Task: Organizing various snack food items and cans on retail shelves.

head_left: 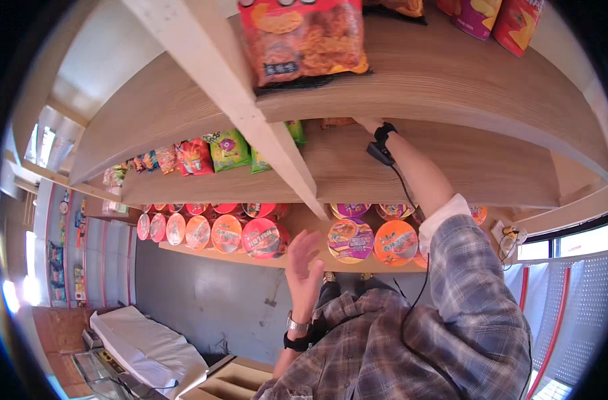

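My left hand (303,262) hangs in the air in front of the lower shelf, fingers apart and nothing in it. It is nearest to a red-lidded instant noodle bowl (265,239) and a purple-lidded noodle bowl (350,241). My right hand (368,123) reaches into the middle shelf (434,155), and the upper shelf's edge hides its fingers. Beside it shows the lower strip of a brownish snack bag (338,123); whether my fingers hold it cannot be seen. Left of the wooden upright (279,145), green snack bags (230,150) and a red snack bag (194,156) stand in a row.
A large red snack bag (304,42) and red and purple canisters (518,25) stand on the upper shelf (414,75). A black cable (403,182) runs from my right wrist. Behind me are an open cardboard box (234,377) and a white cover (143,345).
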The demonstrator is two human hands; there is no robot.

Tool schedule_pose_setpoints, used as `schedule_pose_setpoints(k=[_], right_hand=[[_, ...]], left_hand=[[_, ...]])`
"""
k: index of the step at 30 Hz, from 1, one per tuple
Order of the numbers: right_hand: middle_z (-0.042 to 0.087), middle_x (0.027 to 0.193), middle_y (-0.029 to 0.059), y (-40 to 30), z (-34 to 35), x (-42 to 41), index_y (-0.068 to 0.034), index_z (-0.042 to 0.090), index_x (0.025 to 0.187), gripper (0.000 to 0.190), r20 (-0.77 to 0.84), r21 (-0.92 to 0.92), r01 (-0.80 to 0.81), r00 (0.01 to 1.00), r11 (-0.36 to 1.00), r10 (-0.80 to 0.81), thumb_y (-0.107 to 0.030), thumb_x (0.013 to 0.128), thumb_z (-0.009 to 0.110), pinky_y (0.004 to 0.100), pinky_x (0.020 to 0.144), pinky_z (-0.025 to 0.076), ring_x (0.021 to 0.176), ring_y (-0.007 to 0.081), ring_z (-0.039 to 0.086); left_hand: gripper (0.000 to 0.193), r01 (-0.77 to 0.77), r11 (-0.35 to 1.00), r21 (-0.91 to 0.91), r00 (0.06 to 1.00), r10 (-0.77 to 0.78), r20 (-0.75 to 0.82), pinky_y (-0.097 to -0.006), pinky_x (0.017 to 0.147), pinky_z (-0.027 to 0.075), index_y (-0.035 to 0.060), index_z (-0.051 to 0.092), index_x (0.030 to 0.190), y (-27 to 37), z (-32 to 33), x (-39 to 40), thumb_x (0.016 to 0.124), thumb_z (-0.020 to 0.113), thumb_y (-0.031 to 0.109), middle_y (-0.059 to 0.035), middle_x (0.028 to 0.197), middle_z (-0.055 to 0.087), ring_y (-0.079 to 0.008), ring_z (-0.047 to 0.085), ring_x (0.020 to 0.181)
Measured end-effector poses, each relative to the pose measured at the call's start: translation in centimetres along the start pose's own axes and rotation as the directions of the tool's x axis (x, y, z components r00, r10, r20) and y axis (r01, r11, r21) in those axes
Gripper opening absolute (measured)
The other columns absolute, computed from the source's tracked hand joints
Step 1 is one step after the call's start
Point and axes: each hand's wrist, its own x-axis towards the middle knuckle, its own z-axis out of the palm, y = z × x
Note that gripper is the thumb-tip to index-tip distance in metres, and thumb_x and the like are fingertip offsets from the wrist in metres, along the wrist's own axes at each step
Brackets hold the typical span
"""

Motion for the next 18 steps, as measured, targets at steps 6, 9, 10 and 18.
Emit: schedule_pose_setpoints(k=[6,9,10,18], right_hand=[[0.066,0.113,0.01,-0.8,0.6,0.7,-0.003,0.064,0.115,0.054,0.035,0.024,0.012,0.999,1.0,-0.013,-0.04,0.078,0.078,0.0331,0.087,0.048,0.103,0.0168,0.06],[0.061,0.123,0.0124,-3.6,0.4,-0.4,-0.002,0.059,0.121,0.059,0.202,0.185,-0.089,0.978,0.979,0.051,-0.037,0.077,0.079,0.0359,0.096,0.044,0.111,0.0206,0.057],[0.057,0.128,0.014,-4.3,-0.2,-1.0,-0.001,0.054,0.126,0.066,0.23,0.193,-0.093,0.972,0.977,0.047,-0.036,0.076,0.08,0.0371,0.1,0.041,0.115,0.0226,0.055],[0.06,0.123,0.0153,-18.1,-4.4,-13.9,0.002,0.052,0.127,0.06,0.206,-0.228,0.031,0.978,0.973,0.017,-0.026,0.081,0.077,0.0387,0.097,0.046,0.116,0.0242,0.058]], left_hand=[[0.058,0.008,0.999,-0.033,0.999,-0.01,-0.041,-0.0382,0.104,0.039,0.0038,0.037,0.141,0.8,-1.9,0.7,0.089,0.061,0.015,-0.0152,0.134,0.051,-0.0246,0.048,0.126],[0.058,-0.012,0.999,-0.03,1.0,0.012,0.004,-0.0381,0.106,0.037,0.0031,0.037,0.14,0.9,-2.0,2.1,0.089,0.062,0.013,-0.0157,0.134,0.051,-0.0249,0.048,0.126],[0.057,-0.019,0.999,-0.038,0.999,0.02,0.048,-0.0381,0.106,0.037,0.0027,0.037,0.14,0.8,-1.8,2.5,0.089,0.062,0.012,-0.016,0.133,0.051,-0.025,0.049,0.126],[0.056,0.024,0.992,-0.121,0.986,-0.004,0.166,-0.0377,0.106,0.039,0.0013,0.037,0.139,-1.1,-1.4,4.2,0.089,0.062,0.005,-0.0155,0.131,0.052,-0.025,0.05,0.124]])
